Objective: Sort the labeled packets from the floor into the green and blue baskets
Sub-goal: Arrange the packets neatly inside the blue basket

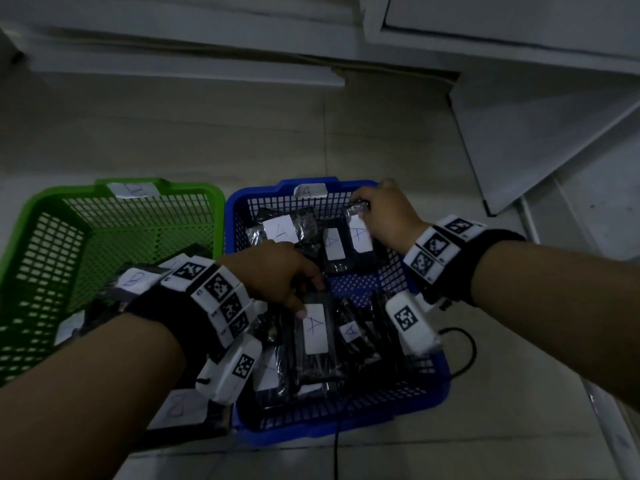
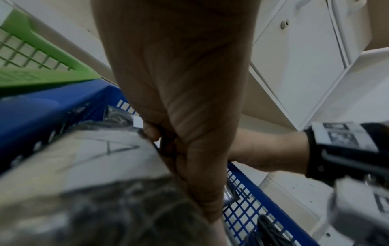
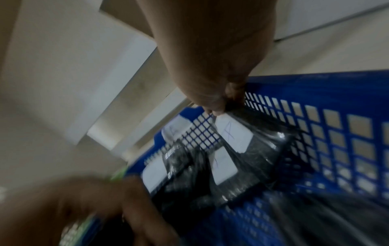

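The blue basket (image 1: pixel 234 216) holds several black packets with white "A" labels. My left hand (image 1: pixel 308 296) grips the top end of one such packet (image 1: pixel 316 355) lying in the near half of the basket; the left wrist view shows the fingers (image 2: pixel 150 132) curled over the edge of this packet (image 2: pixel 101 149). My right hand (image 1: pixel 363 204) pinches the clear top edge of another "A" packet (image 1: pixel 360 234) at the basket's far right corner, the same packet (image 3: pixel 234 135) seen in the right wrist view. The green basket (image 1: pixel 207 194) stands to the left, its packets (image 1: pixel 133 279) mostly hidden by my left arm.
Both baskets sit side by side on a pale tiled floor (image 1: pixel 207 140). Paper tags are stuck on the far rims of the green basket (image 1: pixel 133 189) and the blue one (image 1: pixel 310 190). A black cable (image 1: pixel 465 355) loops right of the blue basket. White cabinets (image 1: pixel 519 116) stand behind and right.
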{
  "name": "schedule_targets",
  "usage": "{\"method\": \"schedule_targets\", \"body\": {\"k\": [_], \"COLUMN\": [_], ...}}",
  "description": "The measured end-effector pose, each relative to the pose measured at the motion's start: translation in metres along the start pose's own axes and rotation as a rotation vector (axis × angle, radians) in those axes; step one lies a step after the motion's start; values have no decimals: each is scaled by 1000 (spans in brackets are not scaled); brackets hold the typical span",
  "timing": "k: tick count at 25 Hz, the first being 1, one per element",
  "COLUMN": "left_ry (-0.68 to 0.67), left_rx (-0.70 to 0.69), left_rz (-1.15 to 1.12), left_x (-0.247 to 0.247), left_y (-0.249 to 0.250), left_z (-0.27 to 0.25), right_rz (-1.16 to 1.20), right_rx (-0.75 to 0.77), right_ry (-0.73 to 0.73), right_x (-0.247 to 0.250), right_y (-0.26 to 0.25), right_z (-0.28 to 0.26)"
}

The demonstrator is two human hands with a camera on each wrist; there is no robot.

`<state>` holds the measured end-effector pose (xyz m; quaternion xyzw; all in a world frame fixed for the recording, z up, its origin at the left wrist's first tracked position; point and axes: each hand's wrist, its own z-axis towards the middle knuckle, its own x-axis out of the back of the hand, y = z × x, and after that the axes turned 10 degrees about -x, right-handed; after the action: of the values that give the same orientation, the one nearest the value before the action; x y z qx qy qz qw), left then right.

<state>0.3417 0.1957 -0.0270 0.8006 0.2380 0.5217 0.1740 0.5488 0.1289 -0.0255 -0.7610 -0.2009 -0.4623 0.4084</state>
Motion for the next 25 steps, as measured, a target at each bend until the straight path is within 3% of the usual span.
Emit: {"method": "schedule_targets", "body": {"k": [4,5,8,12,14,16,17,20,21,23,25], "left_ry": [37,41,30,29,66,187,266,514,589,669,551], "left_rx": [9,15,41,53,57,43,42,97,129,204,276], "left_rz": [-20,-21,-41,-40,-85,-136,-141,-180,-166,-28,81], "left_x": [2,2,2,3,3,4,5,10,11,14,17], "left_y": [0,0,0,3,3,2,1,-6,-9,-16,-24], "left_z": [-3,-3,-5,-7,-9,-10,-10,-9,-8,-6,-6], "right_rz": [132,99,-324,-351,-243,-82,37,229,324,517,568], "right_rx": [31,27,68,42,29,61,52,-34,-77,-196,-291], "right_ry": [14,-25,-150,-279,-260,-139,-148,-526,-585,-499,-355], "right_x": [-25,-31,-43,-39,-33,-23,-19,-21,-25,-23,-16], "right_y": [12,17,23,17,15,2,-1,-9,-9,-7,-5], "right_z": [-9,-15,-21,-20,-22,-33,-39,-62,-68,-68,-54]}}
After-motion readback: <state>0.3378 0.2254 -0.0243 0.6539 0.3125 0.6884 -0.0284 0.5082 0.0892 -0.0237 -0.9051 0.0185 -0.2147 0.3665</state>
